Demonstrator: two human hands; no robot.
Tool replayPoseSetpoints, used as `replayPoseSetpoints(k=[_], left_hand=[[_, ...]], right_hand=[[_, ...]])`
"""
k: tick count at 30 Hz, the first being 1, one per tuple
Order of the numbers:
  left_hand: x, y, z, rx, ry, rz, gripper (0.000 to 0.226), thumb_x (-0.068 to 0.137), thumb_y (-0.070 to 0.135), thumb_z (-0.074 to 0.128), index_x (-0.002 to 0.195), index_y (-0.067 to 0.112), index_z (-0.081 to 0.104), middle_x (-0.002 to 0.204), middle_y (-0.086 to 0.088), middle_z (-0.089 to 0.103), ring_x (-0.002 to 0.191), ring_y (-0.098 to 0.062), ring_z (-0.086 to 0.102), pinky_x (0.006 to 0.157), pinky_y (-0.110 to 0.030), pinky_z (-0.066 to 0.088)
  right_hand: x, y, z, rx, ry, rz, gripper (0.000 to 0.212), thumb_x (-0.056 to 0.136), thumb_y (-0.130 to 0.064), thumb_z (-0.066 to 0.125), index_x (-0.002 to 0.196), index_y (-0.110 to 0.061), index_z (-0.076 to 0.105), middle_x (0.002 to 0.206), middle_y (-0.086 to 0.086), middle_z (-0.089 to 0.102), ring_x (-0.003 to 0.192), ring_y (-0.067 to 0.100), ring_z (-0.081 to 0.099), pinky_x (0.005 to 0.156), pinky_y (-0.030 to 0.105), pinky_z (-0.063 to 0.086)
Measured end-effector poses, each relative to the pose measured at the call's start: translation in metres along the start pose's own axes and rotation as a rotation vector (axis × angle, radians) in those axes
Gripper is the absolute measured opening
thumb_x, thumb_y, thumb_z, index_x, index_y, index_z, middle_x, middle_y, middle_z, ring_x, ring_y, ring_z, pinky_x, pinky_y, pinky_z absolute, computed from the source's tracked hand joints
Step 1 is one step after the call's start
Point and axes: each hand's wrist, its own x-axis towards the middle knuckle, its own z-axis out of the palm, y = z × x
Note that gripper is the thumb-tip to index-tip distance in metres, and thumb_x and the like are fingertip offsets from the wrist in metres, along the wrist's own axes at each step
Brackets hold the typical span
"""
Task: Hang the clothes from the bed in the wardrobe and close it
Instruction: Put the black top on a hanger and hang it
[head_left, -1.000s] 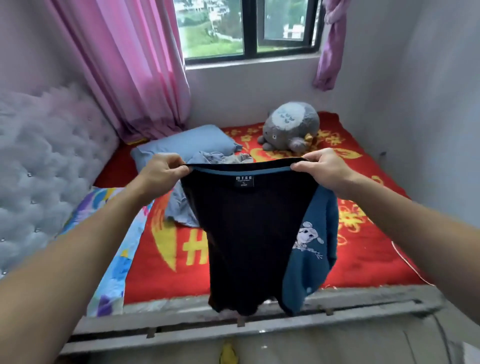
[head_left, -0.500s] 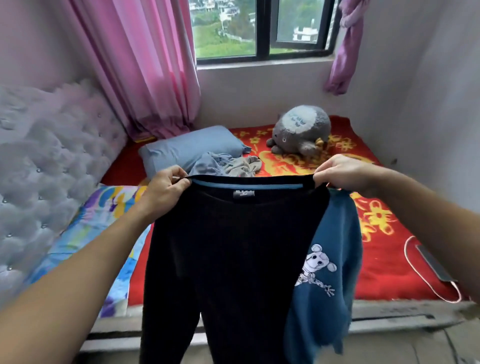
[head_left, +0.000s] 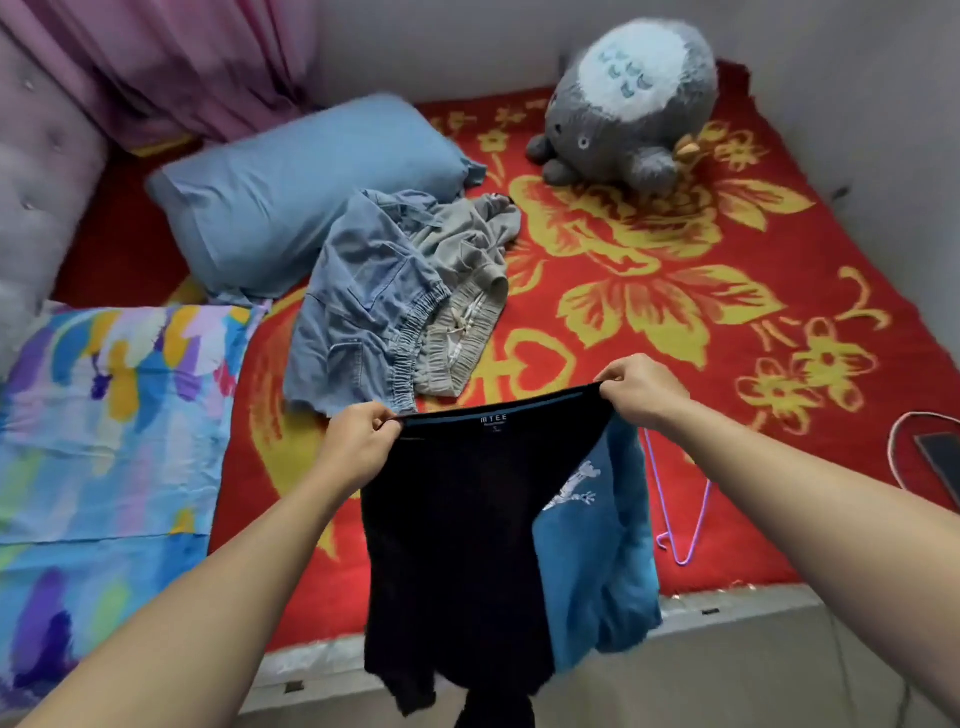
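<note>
Above the near edge of the bed (head_left: 675, 291), a black garment (head_left: 462, 545) hangs stretched between both hands. The left hand (head_left: 358, 447) pinches the left end of its labelled upper band, and the right hand (head_left: 641, 392) pinches the right end, fingers curled over it. A blue garment (head_left: 597, 561) hangs behind, beneath the right hand, apparently in the same grip. Farther back lie crumpled denim shorts (head_left: 358, 312) and grey shorts (head_left: 467, 291); a purple hanger (head_left: 685, 519) lies beside the right forearm.

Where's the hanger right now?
In the head view, the purple hanger lies flat on the red blanket near the bed's front edge, just right of the held-up black garment and blue tee.
</note>
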Motion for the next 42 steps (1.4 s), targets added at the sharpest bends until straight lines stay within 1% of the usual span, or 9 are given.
replayPoseSetpoints(k=[8,18,22,24,27,30,34,37,42], left_hand=[[0.095,-0.024,0.099,0.014,0.047,-0.199,0.018,0.089,0.024,0.054,0.072,0.016,0.054,0.084,-0.016,0.064,0.09,-0.038,0.059,0.071,-0.036,0.04],[0.141,-0.06,0.209,0.159,0.126,-0.27,0.026,0.093,0.03,0.051,0.094,0.007,0.061,0.104,-0.025,0.065,0.103,-0.043,0.056,0.085,-0.042,0.041],[0.142,-0.058,0.222,0.198,0.138,-0.303,0.027,0.093,0.028,0.05,0.1,0.005,0.063,0.107,-0.027,0.064,0.104,-0.045,0.054,0.086,-0.043,0.04],[0.142,-0.054,0.221,0.185,0.147,-0.324,0.027,0.093,0.027,0.05,0.099,0.005,0.063,0.106,-0.027,0.064,0.104,-0.045,0.054,0.086,-0.043,0.04],[0.142,-0.046,0.211,0.133,0.175,-0.34,0.024,0.092,0.027,0.049,0.093,0.006,0.062,0.101,-0.027,0.064,0.098,-0.044,0.055,0.081,-0.042,0.041],[0.14,-0.034,0.19,0.113,0.211,-0.391,0.025,0.094,0.025,0.049,0.097,0.006,0.065,0.102,-0.025,0.065,0.098,-0.042,0.056,0.077,-0.04,0.04],[0.139,-0.026,0.164,0.097,0.239,-0.326,0.023,0.093,0.023,0.052,0.094,0.005,0.067,0.097,-0.024,0.067,0.094,-0.042,0.058,0.075,-0.04,0.04],[0.142,-0.025,0.151,0.071,0.259,-0.299,0.022,0.093,0.024,0.054,0.098,0.008,0.069,0.099,-0.02,0.068,0.096,-0.039,0.059,0.077,-0.038,0.042],[0.147,-0.042,0.145,0.024,0.25,-0.2,0.019,0.092,0.026,0.055,0.095,0.014,0.07,0.094,-0.013,0.071,0.094,-0.034,0.061,0.079,-0.042,0.048]], right_hand=[[0.091,0.071,0.075,0.036,0.033,0.127,0.041,0.085,-0.043,0.064,0.12,-0.021,0.065,0.121,0.004,0.066,0.115,0.028,0.059,0.095,0.036,0.046],[0.164,0.25,0.123,0.115,0.421,0.822,0.059,0.085,-0.037,0.061,0.127,0.004,0.054,0.134,0.026,0.051,0.127,0.038,0.047,0.103,0.042,0.037],[0.186,0.267,0.122,0.301,0.514,0.893,0.059,0.087,-0.044,0.06,0.123,0.003,0.057,0.13,0.024,0.056,0.12,0.037,0.054,0.1,0.04,0.04],[0.195,0.258,0.118,0.4,0.527,0.806,0.041,0.093,-0.037,0.055,0.108,0.0,0.064,0.113,0.02,0.066,0.108,0.033,0.061,0.096,0.038,0.043],[0.207,0.22,0.104,0.455,0.496,0.526,0.032,0.093,-0.028,0.05,0.069,-0.013,0.065,0.056,-0.002,0.062,0.068,0.021,0.058,0.079,0.041,0.05],[0.213,0.168,0.079,0.333,0.447,0.157,0.035,0.093,-0.035,0.046,0.075,-0.01,0.062,0.071,0.014,0.065,0.072,0.031,0.058,0.066,0.041,0.042],[0.211,0.087,0.047,0.231,0.44,-0.276,0.033,0.096,-0.04,0.044,0.085,-0.013,0.06,0.069,0.003,0.053,0.072,0.034,0.056,0.062,0.039,0.036],[0.211,0.037,0.046,0.114,0.433,-0.612,0.035,0.097,-0.038,0.046,0.088,-0.009,0.062,0.074,0.011,0.059,0.077,0.036,0.058,0.067,0.041,0.038],[0.227,-0.013,0.084,-0.065,0.386,-0.862,0.039,0.098,-0.04,0.041,0.089,-0.008,0.061,0.08,0.016,0.059,0.078,0.036,0.055,0.075,0.04,0.033]])
